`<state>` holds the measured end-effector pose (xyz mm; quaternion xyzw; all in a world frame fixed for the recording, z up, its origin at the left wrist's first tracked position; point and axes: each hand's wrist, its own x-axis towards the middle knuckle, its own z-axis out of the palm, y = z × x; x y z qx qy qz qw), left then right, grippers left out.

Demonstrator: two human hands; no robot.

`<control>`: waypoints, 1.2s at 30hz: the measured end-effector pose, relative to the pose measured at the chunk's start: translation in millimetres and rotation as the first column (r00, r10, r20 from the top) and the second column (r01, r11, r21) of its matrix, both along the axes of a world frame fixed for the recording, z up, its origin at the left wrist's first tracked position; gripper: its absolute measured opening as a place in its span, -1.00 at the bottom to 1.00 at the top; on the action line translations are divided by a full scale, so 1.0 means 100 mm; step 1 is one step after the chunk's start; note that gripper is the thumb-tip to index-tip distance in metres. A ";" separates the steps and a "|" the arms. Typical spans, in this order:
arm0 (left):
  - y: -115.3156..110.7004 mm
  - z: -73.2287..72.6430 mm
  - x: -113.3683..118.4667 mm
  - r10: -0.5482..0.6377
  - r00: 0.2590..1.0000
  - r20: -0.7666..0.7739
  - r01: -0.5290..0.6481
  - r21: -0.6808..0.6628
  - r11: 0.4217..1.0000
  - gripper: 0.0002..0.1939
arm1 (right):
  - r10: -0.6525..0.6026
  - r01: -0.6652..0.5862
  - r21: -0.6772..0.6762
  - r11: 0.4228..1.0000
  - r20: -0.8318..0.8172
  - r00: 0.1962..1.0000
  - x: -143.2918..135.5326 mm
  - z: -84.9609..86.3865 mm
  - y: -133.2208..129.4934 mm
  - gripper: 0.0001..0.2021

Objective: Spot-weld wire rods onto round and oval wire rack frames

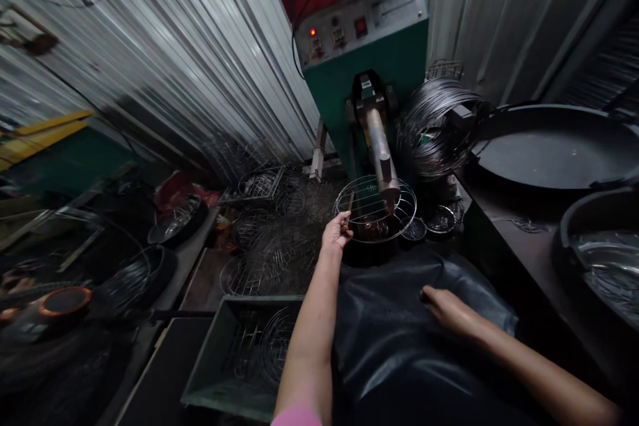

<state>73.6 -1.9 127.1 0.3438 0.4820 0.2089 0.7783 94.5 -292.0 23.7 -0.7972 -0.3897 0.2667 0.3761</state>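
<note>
A round wire rack [375, 208] with parallel bars sits around the lower end of the machine's metal arm [380, 153]. At its left edge, my left hand [338, 231] is closed, with a thin brownish strip rising from the fingers beside the rim. My right hand [439, 303] rests over the dark apron [399, 346] on my lap, thumb and fingers pressed together; what they hold, if anything, is too small to make out. Below the rack, small round dishes [441, 218] stand to the right.
The green machine [324, 100] has a lit red lamp. A wire coil [439, 126] hangs beside it. Large black pans [559, 146] stand at the right. A green crate [214, 359] with wire parts is at lower left; wire racks [269, 246] lie beyond it.
</note>
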 end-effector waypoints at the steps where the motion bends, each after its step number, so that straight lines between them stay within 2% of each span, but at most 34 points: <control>1: -0.01 -0.01 0.00 0.013 1.000 0.010 -0.013 0.004 1.000 -0.69 | -0.015 0.022 0.070 0.997 -0.099 0.995 0.09 0.15 0.04 -0.90; 4: -0.03 -0.03 -0.01 0.046 0.998 0.040 -0.047 0.022 0.999 -0.68 | -0.113 0.207 0.210 0.955 -0.386 0.915 0.31 0.61 0.28 -0.75; 6: -0.06 -0.03 -0.02 0.071 0.996 0.055 -0.073 0.035 0.997 -0.68 | -0.168 0.391 0.339 0.856 -0.532 0.830 0.37 0.84 0.51 -0.71; 8: -0.09 -0.04 -0.04 0.099 0.993 0.066 -0.102 0.048 0.994 -0.67 | -0.179 0.494 0.439 0.751 -0.585 0.791 0.40 0.95 0.73 -0.71; 9: -0.10 -0.04 -0.04 0.110 0.991 0.073 -0.114 0.054 0.992 -0.67 | -0.184 0.500 0.467 0.729 -0.569 0.801 0.41 0.96 0.82 -0.71; 10: -0.12 -0.04 -0.05 0.117 0.990 0.082 -0.122 0.061 0.991 -0.66 | -0.196 0.480 0.482 0.733 -0.526 0.827 0.41 0.94 0.90 -0.72; 14: -0.17 -0.04 -0.07 0.137 0.985 0.108 -0.147 0.090 0.985 -0.62 | -0.267 0.352 0.421 0.836 -0.247 0.931 0.43 0.81 1.03 -0.75; 18: -0.24 -0.03 -0.08 0.120 0.983 0.139 -0.137 0.122 0.983 -0.59 | -0.323 0.345 0.364 0.865 -0.121 0.939 0.44 0.78 0.97 -0.75; 20: -0.27 -0.03 -0.08 0.119 0.979 0.165 -0.143 0.140 0.980 -0.59 | -0.333 0.357 0.359 0.862 -0.130 0.934 0.44 0.80 0.94 -0.75; 27: -0.30 -0.05 -0.06 0.139 0.973 0.182 -0.167 0.146 0.975 -0.58 | -0.263 0.388 0.402 0.829 -0.333 0.906 0.48 0.87 0.97 -0.72; 36: -0.33 -0.06 -0.03 0.154 0.972 0.177 -0.181 0.146 0.973 -0.55 | -0.273 0.418 0.404 0.813 -0.370 0.888 0.49 0.87 0.97 -0.73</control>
